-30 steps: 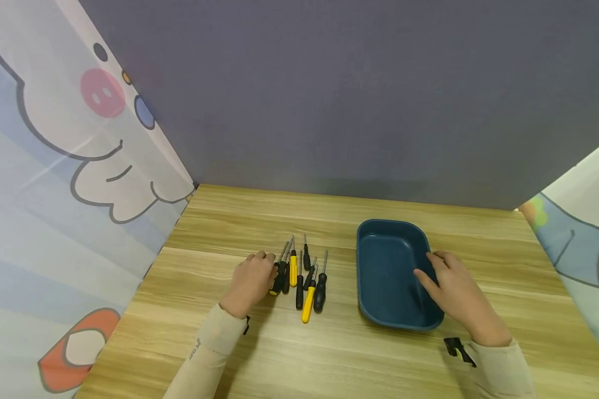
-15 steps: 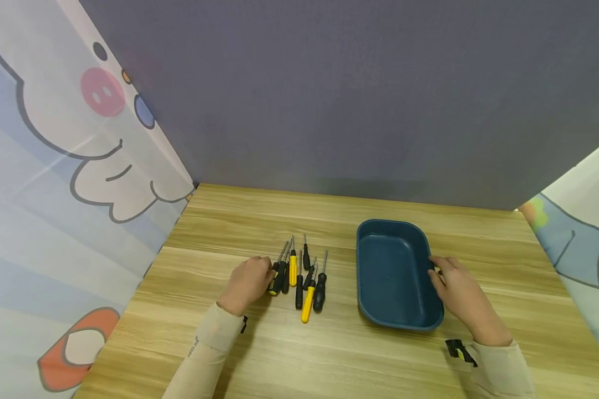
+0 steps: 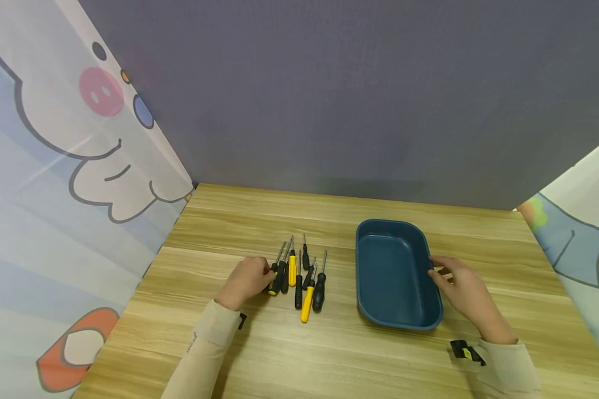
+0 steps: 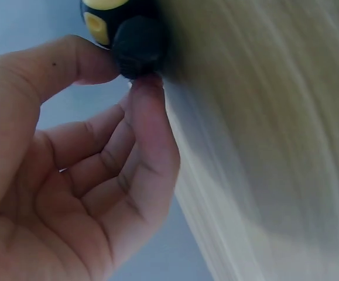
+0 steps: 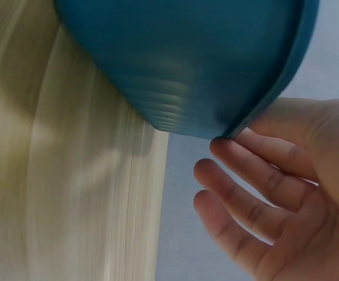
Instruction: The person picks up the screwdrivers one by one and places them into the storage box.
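Observation:
At the left of a cluster of screwdrivers, my left hand (image 3: 244,281) pinches a black-and-yellow screwdriver (image 4: 139,50) between thumb and index finger. Its dark handle end shows close up in the left wrist view; the other fingers are loosely bent. Beside it lie more screwdrivers, among them a short yellow one (image 3: 292,271), a longer yellow-handled one (image 3: 306,303) and a thick black one (image 3: 319,293). On the right, my right hand (image 3: 464,288) pinches the rim of a dark blue plastic basin (image 5: 181,58), with its lower fingers spread apart below the rim.
All of this stands on a wood-grain table (image 3: 329,354). A grey panel (image 3: 329,100) rises behind its far edge. Cartoon-printed cloth (image 3: 55,221) hangs at both sides.
My left hand has drawn slightly left, its fingers on the leftmost screwdriver's handle. My right thumb has pulled back from over the basin's inside to its rim. The basin has barely moved.

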The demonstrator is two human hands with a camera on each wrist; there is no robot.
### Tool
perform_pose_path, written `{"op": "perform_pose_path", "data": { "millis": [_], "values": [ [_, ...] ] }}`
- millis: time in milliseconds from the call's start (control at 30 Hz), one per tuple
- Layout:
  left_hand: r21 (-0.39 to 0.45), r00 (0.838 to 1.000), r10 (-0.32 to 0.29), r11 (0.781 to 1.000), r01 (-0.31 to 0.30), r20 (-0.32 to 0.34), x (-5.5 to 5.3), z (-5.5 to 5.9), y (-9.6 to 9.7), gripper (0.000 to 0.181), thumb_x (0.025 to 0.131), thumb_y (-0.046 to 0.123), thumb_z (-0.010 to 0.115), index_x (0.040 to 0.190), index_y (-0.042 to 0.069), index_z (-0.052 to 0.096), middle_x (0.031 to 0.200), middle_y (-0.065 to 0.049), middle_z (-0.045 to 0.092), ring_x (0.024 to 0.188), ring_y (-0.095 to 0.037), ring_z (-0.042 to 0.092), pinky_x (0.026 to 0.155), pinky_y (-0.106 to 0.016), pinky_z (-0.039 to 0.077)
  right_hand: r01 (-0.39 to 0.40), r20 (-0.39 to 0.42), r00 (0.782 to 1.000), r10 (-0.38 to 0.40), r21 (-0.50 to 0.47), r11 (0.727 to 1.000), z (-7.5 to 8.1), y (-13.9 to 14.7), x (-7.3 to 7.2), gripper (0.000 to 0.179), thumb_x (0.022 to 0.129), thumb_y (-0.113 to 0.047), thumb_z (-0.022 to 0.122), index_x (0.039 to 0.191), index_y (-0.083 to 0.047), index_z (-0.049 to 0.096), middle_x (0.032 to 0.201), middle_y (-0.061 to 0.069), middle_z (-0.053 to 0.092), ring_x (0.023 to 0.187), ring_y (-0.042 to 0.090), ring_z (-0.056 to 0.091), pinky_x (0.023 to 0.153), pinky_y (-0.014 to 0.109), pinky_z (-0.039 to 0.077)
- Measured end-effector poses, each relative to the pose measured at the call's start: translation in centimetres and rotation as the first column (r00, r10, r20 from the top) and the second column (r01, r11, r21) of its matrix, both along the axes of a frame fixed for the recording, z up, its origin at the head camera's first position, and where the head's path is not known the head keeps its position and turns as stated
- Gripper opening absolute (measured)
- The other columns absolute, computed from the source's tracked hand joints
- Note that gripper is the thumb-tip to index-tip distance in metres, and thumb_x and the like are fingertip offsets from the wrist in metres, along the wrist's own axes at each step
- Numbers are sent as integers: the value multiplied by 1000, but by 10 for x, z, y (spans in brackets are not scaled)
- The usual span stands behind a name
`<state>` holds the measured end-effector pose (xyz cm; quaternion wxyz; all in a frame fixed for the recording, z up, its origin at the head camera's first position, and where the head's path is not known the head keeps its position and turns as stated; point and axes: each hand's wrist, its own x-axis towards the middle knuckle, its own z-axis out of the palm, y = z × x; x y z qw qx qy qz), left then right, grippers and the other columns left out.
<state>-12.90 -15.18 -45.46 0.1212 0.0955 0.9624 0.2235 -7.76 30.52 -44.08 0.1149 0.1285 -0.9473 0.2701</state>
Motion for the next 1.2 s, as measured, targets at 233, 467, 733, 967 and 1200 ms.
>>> {"op": "perform_pose_path", "data": {
  "millis": [233,467,733,967,1200],
  "values": [
    [46,998,49,998,-51,42,-3,-3,-1,48,91,22,72,53,16,44,47,8,32,43,-7,29,42,-21,26,4,4,1000,-4,1,1000,0,-2,0,32,92,-1,70,121,9,64,112,26,65,84,34,67,64,46,56],
    [59,996,54,997,-59,76,-6,-5,-4,49,91,24,71,51,17,45,45,9,31,43,-7,30,42,-22,26,1,11,1000,-1,-7,1000,1,-3,0,32,93,-2,69,122,10,63,114,28,64,85,36,67,65,47,56],
    [128,999,16,991,-21,47,-12,7,-2,51,91,21,69,50,17,39,46,8,26,43,-8,23,42,-22,23,6,40,999,-6,-1,1000,2,-2,0,32,94,-3,68,123,10,62,115,29,64,87,37,66,66,48,56],
    [187,994,-106,977,104,-2,-18,32,27,53,94,19,68,50,18,38,44,10,28,38,-5,24,40,-21,24,16,40,999,-16,5,1000,3,1,1,32,93,-2,69,122,11,62,115,29,63,87,38,66,67,50,55],
    [204,982,-185,960,190,-43,-26,48,64,52,95,19,68,49,18,43,40,9,35,32,-4,30,38,-20,28,3,16,1000,-3,7,1000,1,0,-1,32,92,-2,70,121,11,63,113,29,64,85,37,67,65,49,56]
  ]
}}
